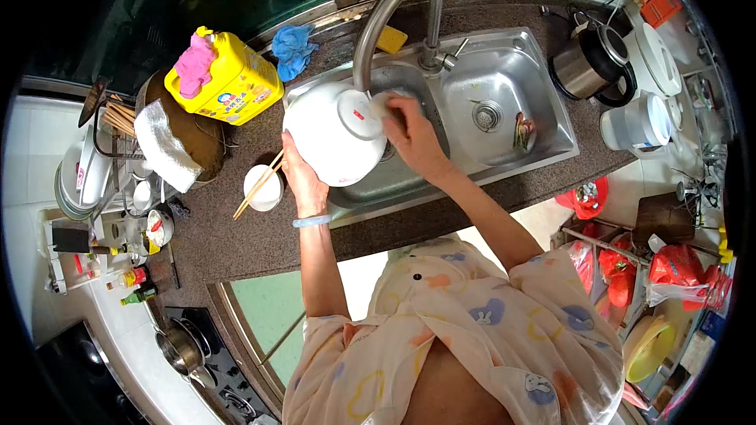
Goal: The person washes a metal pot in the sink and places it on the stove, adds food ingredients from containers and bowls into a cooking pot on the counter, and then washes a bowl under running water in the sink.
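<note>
A large white bowl (323, 138) is tipped over above the left sink basin, its underside with a small red mark turned up. My left hand (302, 173) grips its near left edge, a pale bangle at the wrist. Against the bowl's right side, the fingers of my right hand (416, 138) are bent around a pale sponge or cloth (383, 104), mostly hidden. Just left of my left hand, a small white bowl (265, 193) stands on the counter with wooden chopsticks (252, 191) across it. The curved faucet (366, 51) arches over the left basin (437, 106).
At the back left stand a yellow jug (228, 83) with a pink cloth (195, 64) and a blue cloth (293, 51). Food scraps (522, 132) lie in the right basin (472, 94). A kettle (587, 63) stands right of the sink; a dish rack (106, 149) is far left.
</note>
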`<state>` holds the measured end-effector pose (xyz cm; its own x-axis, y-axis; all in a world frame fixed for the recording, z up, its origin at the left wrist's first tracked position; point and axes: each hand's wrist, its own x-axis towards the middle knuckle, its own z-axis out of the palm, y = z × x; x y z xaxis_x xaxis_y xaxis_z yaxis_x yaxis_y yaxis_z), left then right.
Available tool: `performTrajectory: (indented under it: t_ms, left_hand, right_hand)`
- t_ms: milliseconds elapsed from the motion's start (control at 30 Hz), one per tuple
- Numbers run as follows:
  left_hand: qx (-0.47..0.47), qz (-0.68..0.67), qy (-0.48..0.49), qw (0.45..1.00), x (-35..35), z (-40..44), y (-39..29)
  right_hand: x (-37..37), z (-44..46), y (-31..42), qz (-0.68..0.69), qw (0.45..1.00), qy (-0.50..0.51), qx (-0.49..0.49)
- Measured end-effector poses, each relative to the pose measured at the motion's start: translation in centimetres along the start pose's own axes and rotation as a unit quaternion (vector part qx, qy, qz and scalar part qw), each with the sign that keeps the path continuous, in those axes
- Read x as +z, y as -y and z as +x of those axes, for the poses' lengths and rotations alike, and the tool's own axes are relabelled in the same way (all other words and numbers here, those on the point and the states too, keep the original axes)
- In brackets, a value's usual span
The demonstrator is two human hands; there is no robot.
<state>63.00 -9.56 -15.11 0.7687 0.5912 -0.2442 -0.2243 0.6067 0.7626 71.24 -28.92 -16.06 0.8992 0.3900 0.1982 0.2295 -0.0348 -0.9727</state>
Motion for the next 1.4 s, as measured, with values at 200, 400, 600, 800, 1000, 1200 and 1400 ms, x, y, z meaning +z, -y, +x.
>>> performTrajectory:
  t_ms: [200,400,600,800,1000,1200,1400]
  left_hand:
    - [-0.004,0.029,-0.004,1.000,1.4,-0.8,0.5]
    - [0.013,0.086,-0.019,0.996,1.0,-0.6,-0.1]
    - [0.018,0.079,-0.033,0.996,1.8,-1.8,0.5]
    - [0.016,0.102,-0.020,0.994,0.9,-1.7,0.2]
    - [0.065,0.178,-0.016,0.982,0.2,-1.4,0.5]
    - [0.043,0.216,0.022,0.975,0.3,-1.8,0.1]
    - [0.001,0.118,-0.005,0.993,1.6,-3.2,0.5]
  right_hand:
    - [0.4,1.6,0.3,-0.203,0.955,-0.019,-0.215]
    - [0.7,-2.3,0.0,-0.204,0.970,0.014,-0.134]
    - [1.8,0.5,1.9,-0.143,0.972,-0.035,-0.186]
    - [0.2,0.6,-0.4,-0.196,0.974,-0.021,-0.111]
    - [-0.1,0.6,4.4,-0.174,0.954,0.046,-0.241]
    - [-1.7,3.7,2.2,-0.247,0.925,0.155,-0.242]
    - [-1.8,3.5,-1.4,-0.108,0.987,0.085,-0.081]
